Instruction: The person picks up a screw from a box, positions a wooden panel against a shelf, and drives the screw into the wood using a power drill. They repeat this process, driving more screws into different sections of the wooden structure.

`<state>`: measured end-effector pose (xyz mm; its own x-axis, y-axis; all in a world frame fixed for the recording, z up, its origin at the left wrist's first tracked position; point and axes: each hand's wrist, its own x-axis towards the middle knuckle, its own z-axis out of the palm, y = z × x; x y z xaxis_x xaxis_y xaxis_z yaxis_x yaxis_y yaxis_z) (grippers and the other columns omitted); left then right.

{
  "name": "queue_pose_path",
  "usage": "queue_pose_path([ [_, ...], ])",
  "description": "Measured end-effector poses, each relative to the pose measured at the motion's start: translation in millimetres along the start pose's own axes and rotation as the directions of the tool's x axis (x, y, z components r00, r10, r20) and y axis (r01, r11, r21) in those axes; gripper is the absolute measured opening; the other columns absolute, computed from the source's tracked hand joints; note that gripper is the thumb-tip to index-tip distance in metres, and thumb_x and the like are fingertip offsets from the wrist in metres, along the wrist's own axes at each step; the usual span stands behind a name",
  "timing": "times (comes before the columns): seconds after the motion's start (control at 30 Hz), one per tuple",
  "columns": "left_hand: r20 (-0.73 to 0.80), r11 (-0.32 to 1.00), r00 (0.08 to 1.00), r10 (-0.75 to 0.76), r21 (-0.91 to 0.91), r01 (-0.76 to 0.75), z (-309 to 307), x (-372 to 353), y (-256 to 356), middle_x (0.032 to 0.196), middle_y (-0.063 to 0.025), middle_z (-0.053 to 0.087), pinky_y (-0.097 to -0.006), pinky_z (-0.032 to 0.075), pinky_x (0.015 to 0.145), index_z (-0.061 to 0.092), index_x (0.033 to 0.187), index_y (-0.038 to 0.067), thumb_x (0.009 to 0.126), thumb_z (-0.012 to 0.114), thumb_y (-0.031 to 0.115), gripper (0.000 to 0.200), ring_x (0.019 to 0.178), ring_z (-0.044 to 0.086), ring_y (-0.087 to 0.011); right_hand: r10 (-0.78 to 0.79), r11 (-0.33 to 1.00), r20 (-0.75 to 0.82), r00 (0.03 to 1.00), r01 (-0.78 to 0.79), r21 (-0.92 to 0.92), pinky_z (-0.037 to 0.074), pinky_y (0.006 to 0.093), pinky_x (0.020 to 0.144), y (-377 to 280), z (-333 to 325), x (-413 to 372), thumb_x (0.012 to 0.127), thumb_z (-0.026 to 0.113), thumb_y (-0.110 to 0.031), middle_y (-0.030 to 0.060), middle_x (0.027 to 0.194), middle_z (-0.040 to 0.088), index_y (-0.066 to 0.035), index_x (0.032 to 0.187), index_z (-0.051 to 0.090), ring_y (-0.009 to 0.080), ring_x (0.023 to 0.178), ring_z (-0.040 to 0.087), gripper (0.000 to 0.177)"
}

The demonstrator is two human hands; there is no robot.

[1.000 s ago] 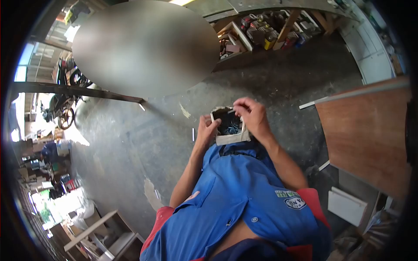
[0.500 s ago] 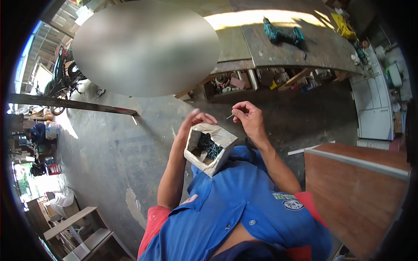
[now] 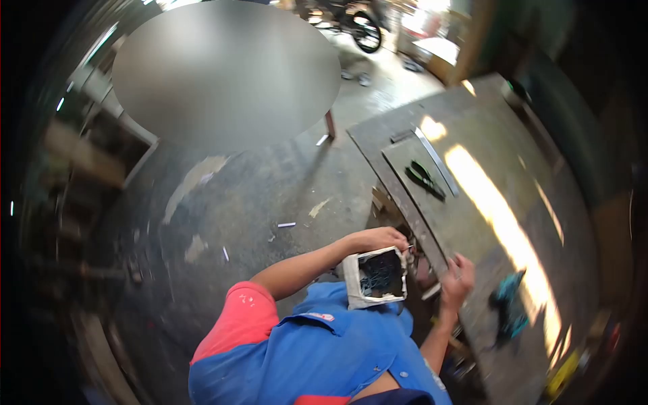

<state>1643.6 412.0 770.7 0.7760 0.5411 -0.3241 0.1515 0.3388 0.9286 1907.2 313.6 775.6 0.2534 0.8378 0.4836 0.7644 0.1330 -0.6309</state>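
My left hand (image 3: pixel 375 240) grips the top edge of a small open cardboard box (image 3: pixel 375 277) full of dark screws, held in front of my chest. My right hand (image 3: pixel 457 282) is off to the right of the box, at the near edge of the workbench (image 3: pixel 472 202), fingers pinched together; whether the small screw seen earlier is still between them I cannot tell because the frame is blurred.
On the workbench lie dark pliers (image 3: pixel 425 179), a metal strip (image 3: pixel 437 160) and a teal cordless drill (image 3: pixel 511 312). The concrete floor (image 3: pixel 256 196) on the left has small scraps on it. A parked motorbike (image 3: pixel 351 20) stands far back.
My head has swung round, so the workbench now lies to my right. My right hand moved from above the box to the bench edge. The box tilted upright in my left hand.
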Motion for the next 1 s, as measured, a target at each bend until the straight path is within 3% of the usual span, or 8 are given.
queue_pose_path([
  [0.13,-0.316,0.932,0.948,0.035,-0.332,-0.145,2.1,-57.8,-68.7,0.092,-0.0079,0.07,-0.0305,0.053,0.082,0.064,0.094,0.004,0.099,0.057,0.023,0.02,0.088,0.068,-0.0173,0.074,0.821,-0.128,0.989,-0.133,-0.555,0.042,0.0478,0.102,190.5,-113.4,-6.3,0.083,0.072,-0.017,0.0224,0.124,0.059,0.001,0.127,0.057,0.0388,0.117,0.054,0.05],
  [0.23,-0.548,0.8,0.829,0.113,-0.445,-0.404,14.7,-124.5,-134.1,0.096,-0.015,0.07,-0.0393,0.054,0.089,0.064,0.096,0.003,0.094,0.059,0.015,0.014,0.097,0.068,-0.0267,0.457,0.588,0.082,0.886,-0.231,-0.775,0.037,0.0492,0.106,267.8,-177.5,-30.7,0.08,0.073,-0.016,0.0256,0.137,0.049,-0.005,0.142,0.044,0.0406,0.128,0.046,0.069],
  [0.27,-0.537,0.557,0.844,-0.018,-0.706,-0.437,17.0,-139.5,-157.9,0.096,-0.0153,0.07,-0.0395,0.054,0.087,0.064,0.092,0.004,0.094,0.057,0.017,0.015,0.093,0.068,-0.0266,0.643,0.616,0.268,0.717,-0.277,-0.737,0.036,0.0482,0.106,284.6,-190.4,-29.9,0.08,0.073,-0.017,0.0234,0.136,0.052,-0.005,0.143,0.042,0.0383,0.125,0.05,0.071],
  [0.4,-0.695,0.39,0.643,-0.322,-0.716,-0.579,84.8,-189.0,-126.7,0.076,-0.0015,0.066,-0.0295,0.053,0.065,0.065,0.083,0.011,0.09,0.062,0.025,0.016,0.066,0.064,-0.015,0.335,0.543,0.27,0.903,0.049,-0.838,0.05,0.0429,0.085,307.3,-183.2,-43.3,0.084,0.069,-0.018,0.0167,0.109,0.064,-0.006,0.141,0.044,0.0306,0.097,0.064,0.063],
  [0.53,-0.604,0.274,0.682,-0.412,-0.796,-0.54,98.2,-213.6,-119.0,0.087,-0.0043,0.07,-0.0325,0.056,0.076,0.067,0.09,0.01,0.091,0.061,0.026,0.018,0.081,0.069,-0.0176,0.471,0.666,0.232,0.851,-0.171,-0.726,0.05,0.0408,0.08,250.6,-153.4,3.9,0.085,0.068,-0.019,0.0136,0.103,0.063,-0.006,0.138,0.046,0.0276,0.09,0.063,0.059],
  [0.7,-0.74,0.154,0.656,-0.15,-0.672,-0.724,62.5,-268.0,-193.5,0.092,-0.0036,0.07,-0.0323,0.055,0.078,0.065,0.093,0.01,0.095,0.056,0.025,0.018,0.084,0.069,-0.0178,0.455,0.848,0.048,0.889,-0.416,-0.328,0.05,0.0382,0.075,149.2,-101.5,29.9,0.085,0.067,-0.019,0.0097,0.095,0.061,-0.007,0.134,0.05,0.0238,0.082,0.061,0.053],
  [0.77,-0.856,0.067,0.511,-0.073,-0.516,-0.854,52.8,-296.1,-213.1,0.093,-0.0031,0.069,-0.0326,0.055,0.077,0.063,0.093,0.01,0.094,0.057,0.024,0.015,0.084,0.068,-0.0176,0.495,0.869,0.017,0.869,-0.494,-0.029,0.05,0.0371,0.072,105.2,-71.7,27.2,0.085,0.067,-0.019,0.0082,0.091,0.061,-0.007,0.132,0.052,0.0223,0.079,0.061,0.051],
  [1.0,-0.883,0.471,0.469,0.011,-0.41,-0.782,-30.2,-384.8,-230.8,0.096,-0.0009,0.064,-0.0313,0.053,0.084,0.06,0.102,0.008,0.08,0.073,0.054,0.053,0.091,0.064,-0.0136,0.501,0.627,0.202,0.842,-0.514,0.585,0.047,0.0301,0.059,-34.1,56.4,-2.5,0.087,0.063,-0.021,0.0,0.075,0.052,-0.007,0.12,0.058,0.0132,0.061,0.052,0.036],
])
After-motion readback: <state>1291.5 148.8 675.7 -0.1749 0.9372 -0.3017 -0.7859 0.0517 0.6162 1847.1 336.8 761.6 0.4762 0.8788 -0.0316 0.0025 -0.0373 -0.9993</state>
